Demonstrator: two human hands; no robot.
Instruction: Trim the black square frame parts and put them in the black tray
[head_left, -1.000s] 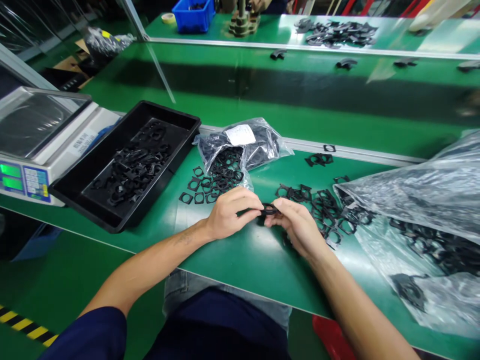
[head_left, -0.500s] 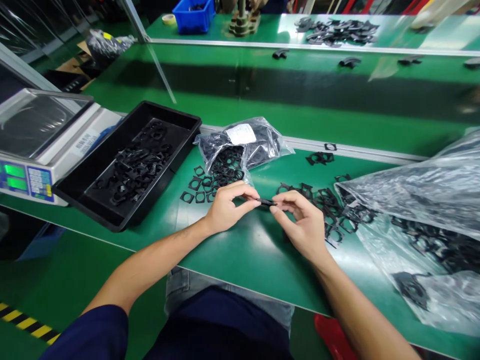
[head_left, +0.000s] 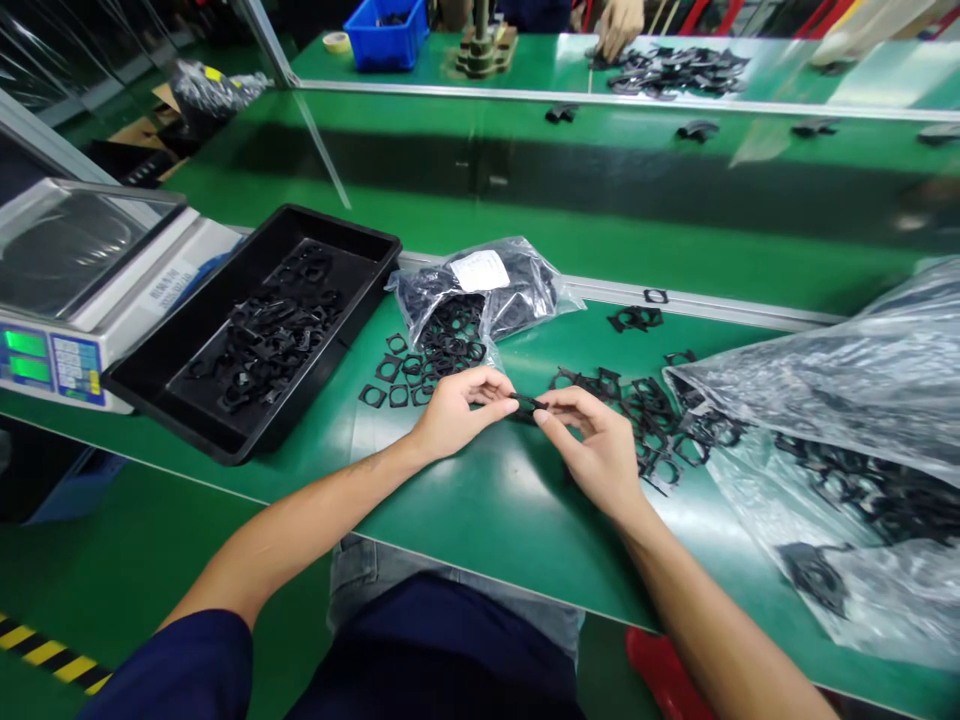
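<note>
Between both hands, over the green table (head_left: 480,520), is a small black part (head_left: 529,404). My left hand (head_left: 469,408) pinches its left end between thumb and fingers. The right end is gripped by the fingertips of my right hand (head_left: 596,435). Small square black frames (head_left: 386,368) lie behind and left of my left hand, spilling from a clear bag (head_left: 517,290) with a white label. Beside my right hand is a loose pile of black ring-shaped parts (head_left: 652,420).
A black tray (head_left: 341,345) with black parts stands at the left, by a scale (head_left: 142,300). A large clear bag (head_left: 825,390) lies at the right. Beyond the metal rail are a blue bin (head_left: 386,40), curved black parts (head_left: 682,70) and another person's hand (head_left: 621,25).
The black part has tilted, showing an opening in it, and my right hand has shifted slightly left. Another person's hand has come into view at the far pile.
</note>
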